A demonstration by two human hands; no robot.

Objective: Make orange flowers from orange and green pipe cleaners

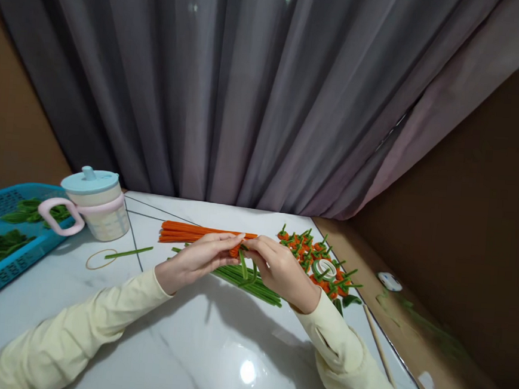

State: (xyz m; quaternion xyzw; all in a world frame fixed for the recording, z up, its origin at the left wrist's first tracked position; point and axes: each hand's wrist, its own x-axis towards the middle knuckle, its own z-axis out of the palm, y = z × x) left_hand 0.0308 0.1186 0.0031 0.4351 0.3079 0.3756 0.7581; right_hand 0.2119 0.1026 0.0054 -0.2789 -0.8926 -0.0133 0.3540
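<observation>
Over the middle of the table, my left hand [198, 255] pinches a small coiled orange pipe-cleaner piece [235, 251]. My right hand [280, 269] meets it from the other side, its fingertips closed at a green pipe cleaner [245, 266] whose ends hang down in loops. The fingers partly hide where orange and green join. Behind my hands lies a bundle of straight orange pipe cleaners [184, 232]. Beneath them, a bundle of green pipe cleaners [261, 289] rests on the table.
On the right sit several finished orange pieces with green stems [303, 246], a roll of tape [326, 269] among them, and a thin stick [378, 342]. To the left are a lidded cup [105, 215], a blue basket [9, 265] with green leaf pieces, a loose green pipe cleaner [129, 252] and a rubber band [94, 267].
</observation>
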